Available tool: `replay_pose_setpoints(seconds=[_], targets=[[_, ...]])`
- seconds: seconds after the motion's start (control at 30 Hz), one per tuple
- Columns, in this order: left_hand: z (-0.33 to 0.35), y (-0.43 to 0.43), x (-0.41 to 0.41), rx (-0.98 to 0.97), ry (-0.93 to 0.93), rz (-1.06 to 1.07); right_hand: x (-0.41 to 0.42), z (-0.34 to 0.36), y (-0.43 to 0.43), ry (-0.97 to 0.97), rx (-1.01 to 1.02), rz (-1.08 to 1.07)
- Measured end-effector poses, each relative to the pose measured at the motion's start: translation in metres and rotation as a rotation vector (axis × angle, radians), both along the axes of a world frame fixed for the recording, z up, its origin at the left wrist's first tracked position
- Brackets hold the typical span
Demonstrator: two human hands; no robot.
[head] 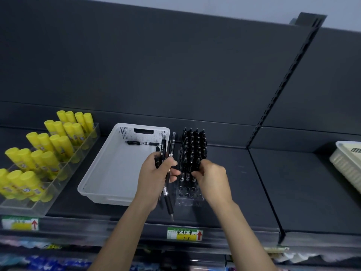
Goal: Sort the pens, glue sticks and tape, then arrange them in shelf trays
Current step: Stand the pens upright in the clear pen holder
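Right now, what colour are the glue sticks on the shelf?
The glue sticks are bright yellow, best seen in the head view.

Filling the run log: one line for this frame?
left hand: grips pens | right hand: at racked pens, grip unclear | holder: front holes empty | basket: few loose pens
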State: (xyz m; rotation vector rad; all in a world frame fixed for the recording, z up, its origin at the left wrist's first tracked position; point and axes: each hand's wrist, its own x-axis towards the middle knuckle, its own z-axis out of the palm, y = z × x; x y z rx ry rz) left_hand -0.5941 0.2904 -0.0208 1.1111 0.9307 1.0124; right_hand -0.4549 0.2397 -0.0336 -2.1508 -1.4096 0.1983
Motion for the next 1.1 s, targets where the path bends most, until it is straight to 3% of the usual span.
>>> replay_pose_setpoints(seconds=[0.1, 0.2, 0.3, 0.43, 0.6, 0.7, 0.83, 1.1], targets=[[0.002, -0.001, -0.003, 0.053, 0.040, -0.019, 0.002, 0.000, -0.004, 0.024, -0.018, -0.036], [0.002, -0.002, -0.005, 0.109, 0.048, -0.085, 0.005, 0.011, -0.012, 0.123, 0.109, -0.103], [0.004, -0.004, -0.004, 0.139, 0.027, -0.168, 0.001, 0.030, -0.015, 0.336, 0.244, -0.110], [0.005, -0.011, 0.003, 0.195, 0.058, -0.300, -0.009, 0.044, -0.013, 0.758, 0.295, -0.006], [-0.002, -0.011, 0.007, 0.225, 0.132, -0.300, -0.009, 0.044, -0.016, 0.946, 0.379, -0.022], [-0.005, -0.008, 0.007, 0.189, 0.117, -0.200, 0.002, 0.041, -0.017, 0.858, 0.471, -0.130], [-0.006, -0.002, 0.004, 0.185, 0.139, -0.111, 0.015, 0.033, -0.016, 0.516, 0.424, -0.218], [-0.005, 0.001, 0.003, 0.091, 0.082, -0.031, 0.010, 0.007, -0.013, 0.180, 0.311, -0.131]])
